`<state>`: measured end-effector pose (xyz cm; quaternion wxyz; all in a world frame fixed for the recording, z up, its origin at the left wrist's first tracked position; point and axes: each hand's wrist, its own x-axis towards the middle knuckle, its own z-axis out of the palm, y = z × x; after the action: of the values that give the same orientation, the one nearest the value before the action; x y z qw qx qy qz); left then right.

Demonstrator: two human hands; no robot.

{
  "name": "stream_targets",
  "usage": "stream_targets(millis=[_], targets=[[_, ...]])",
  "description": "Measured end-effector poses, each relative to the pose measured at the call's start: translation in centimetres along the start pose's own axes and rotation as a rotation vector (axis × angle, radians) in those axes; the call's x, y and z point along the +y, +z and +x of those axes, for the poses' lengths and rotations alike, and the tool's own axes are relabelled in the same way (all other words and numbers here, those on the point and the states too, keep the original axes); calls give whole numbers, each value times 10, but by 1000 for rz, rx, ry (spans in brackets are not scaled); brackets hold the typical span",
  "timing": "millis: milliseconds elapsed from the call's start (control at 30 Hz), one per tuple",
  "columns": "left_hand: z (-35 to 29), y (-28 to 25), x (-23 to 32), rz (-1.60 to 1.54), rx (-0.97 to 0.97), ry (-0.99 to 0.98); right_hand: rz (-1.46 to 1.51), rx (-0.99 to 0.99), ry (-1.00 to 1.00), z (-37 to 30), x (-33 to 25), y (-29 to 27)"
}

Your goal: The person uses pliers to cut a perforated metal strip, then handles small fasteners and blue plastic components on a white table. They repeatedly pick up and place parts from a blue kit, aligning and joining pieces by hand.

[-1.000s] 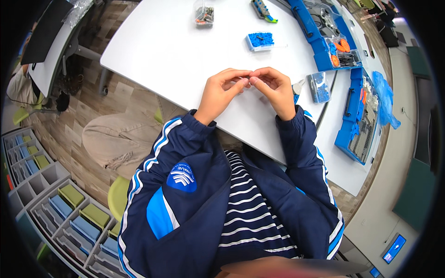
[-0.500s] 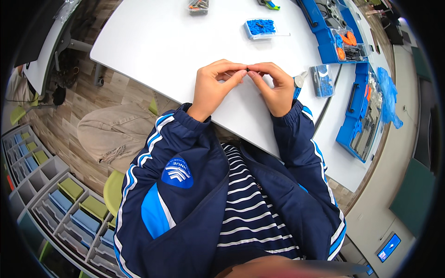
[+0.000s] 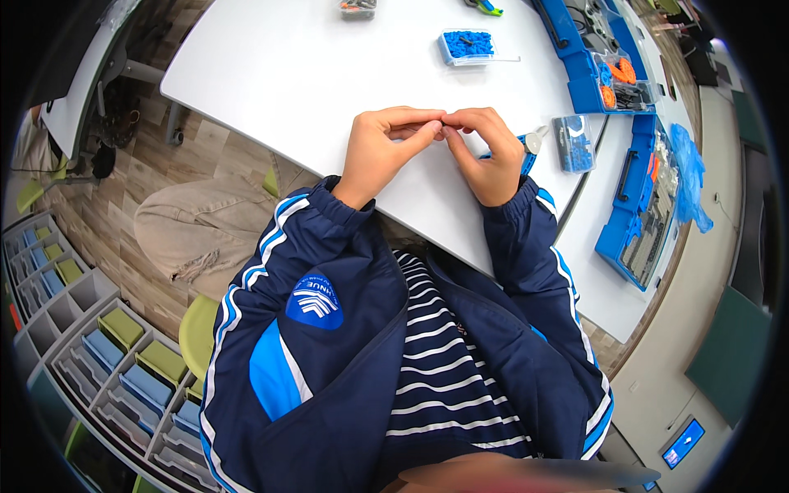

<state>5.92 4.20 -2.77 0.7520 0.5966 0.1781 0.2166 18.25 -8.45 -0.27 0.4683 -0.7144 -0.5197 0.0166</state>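
Note:
My left hand (image 3: 385, 152) and my right hand (image 3: 486, 152) meet above the white table, each with thumb and forefinger pinched together. Between their fingertips is a tiny dark piece (image 3: 444, 124), mostly covered, so its kind does not show. Right beside my right hand, a blue part with a round grey piece (image 3: 533, 144) lies partly hidden. A clear box holding blue pieces (image 3: 574, 146) is further right. Beyond my hands stands an open clear box (image 3: 468, 61) full of small blue pieces, with a dark one on top.
Blue cases (image 3: 585, 92) with orange, blue and grey parts stand along the right, beside a blue plastic bag (image 3: 689, 177). At the far edge are another small clear box (image 3: 358, 11) and a green-and-blue item (image 3: 486, 6). Someone's beige-trousered leg (image 3: 197, 230) is at left.
My fingertips have drawn closer round the dark piece, and my right hand has shifted slightly. More of the blue part beside it shows now. The view has moved a little.

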Motion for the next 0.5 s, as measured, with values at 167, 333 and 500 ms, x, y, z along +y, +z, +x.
stream_targets(millis=[167, 333, 500], targets=[[-2, 3, 1, 49, 26, -1, -88, 26, -94, -1, 0, 2], [-3, 7, 2, 108, 38, -15, -136, 23, -173, -2, 3, 6], [-4, 8, 0, 76, 24, -36, -118, 3, -165, -2, 5, 5]])
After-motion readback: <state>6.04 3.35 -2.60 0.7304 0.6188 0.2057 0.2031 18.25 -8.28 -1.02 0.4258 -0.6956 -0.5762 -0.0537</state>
